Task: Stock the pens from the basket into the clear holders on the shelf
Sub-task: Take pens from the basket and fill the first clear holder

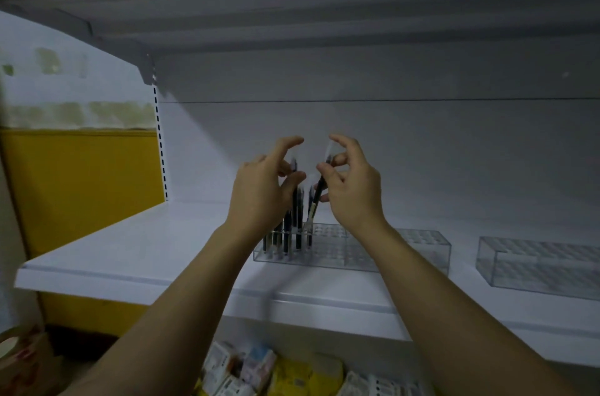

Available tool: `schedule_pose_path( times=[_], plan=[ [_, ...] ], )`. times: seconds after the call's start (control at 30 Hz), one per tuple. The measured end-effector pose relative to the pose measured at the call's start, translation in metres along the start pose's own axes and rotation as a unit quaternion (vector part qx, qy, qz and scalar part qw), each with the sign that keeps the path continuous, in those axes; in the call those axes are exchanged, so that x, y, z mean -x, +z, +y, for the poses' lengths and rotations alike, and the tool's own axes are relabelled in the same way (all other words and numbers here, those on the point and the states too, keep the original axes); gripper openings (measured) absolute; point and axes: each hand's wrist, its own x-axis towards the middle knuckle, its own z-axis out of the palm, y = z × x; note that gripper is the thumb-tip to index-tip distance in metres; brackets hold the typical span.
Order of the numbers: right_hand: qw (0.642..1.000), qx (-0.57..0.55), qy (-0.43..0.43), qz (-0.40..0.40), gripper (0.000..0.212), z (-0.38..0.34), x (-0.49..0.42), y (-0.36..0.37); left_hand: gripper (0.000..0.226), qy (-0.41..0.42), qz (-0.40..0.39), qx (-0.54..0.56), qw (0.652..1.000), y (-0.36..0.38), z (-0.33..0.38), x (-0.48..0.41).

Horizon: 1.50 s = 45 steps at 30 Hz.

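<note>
Pens (287,235) stood upright in the left end of the near holder (337,253), a small dark cluster filling only the first few holes. One more pen (319,191) was pinched between the thumb and fingers of the right hand (352,188), tilted, its lower tip just above or touching the grid beside the cluster. The left hand (264,188) had its fingers closed around the tops of the pens at the back of the cluster, seemingly steadying them or holding a spare bunch; I could not tell which. A second holder (539,262) sat empty well to the right on the shelf (130,253). No basket was in view. Insertion was the step in hand, and stocking looked barely begun. Next, the tilted pen needed righting over a free hole, then lowering straight down.
</note>
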Motion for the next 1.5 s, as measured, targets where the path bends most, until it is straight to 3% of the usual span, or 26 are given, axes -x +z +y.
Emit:
schedule_pose_path(
  times=[0.2, 0.4, 0.53, 0.67, 0.83, 1.2, 1.37, 1.5],
  plan=[
    [0.999, 0.032, -0.001, -0.008, 0.043, 0.01, -0.004, 0.009, 0.046, -0.006, 0.03, -0.015, 0.999, 0.01, -0.011, 0.0],
    [0.999, 0.039, 0.008, -0.002, 0.042, 0.019, -0.002, 0.005, 0.042, 0.04, -0.012, -0.057, 0.998, 0.02, -0.01, 0.006],
    [0.997, 0.039, 0.02, -0.064, 0.04, 0.024, 0.002, 0.008, 0.042, 0.032, -0.037, -0.04, 0.998, 0.028, -0.016, 0.018],
    [0.985, 0.13, -0.001, -0.115, 0.051, 0.028, 0.009, 0.009, 0.042, 0.032, -0.014, -0.067, 0.997, 0.025, -0.015, 0.018],
    [0.94, 0.252, -0.012, -0.229, 0.061, 0.02, 0.012, 0.002, 0.03, -0.013, -0.028, -0.135, 0.99, 0.017, -0.011, 0.007],
    [0.935, 0.267, 0.01, -0.232, 0.083, 0.012, 0.02, -0.014, 0.048, 0.014, -0.078, -0.185, 0.979, 0.005, -0.008, 0.017],
    [0.936, 0.267, 0.005, -0.228, 0.08, 0.006, 0.043, -0.031, 0.06, 0.024, -0.073, -0.172, 0.982, -0.008, -0.005, 0.05],
    [0.931, 0.282, -0.01, -0.232, 0.071, -0.003, 0.078, -0.046, 0.055, 0.037, -0.084, -0.173, 0.981, -0.012, 0.004, 0.085]
  ],
)
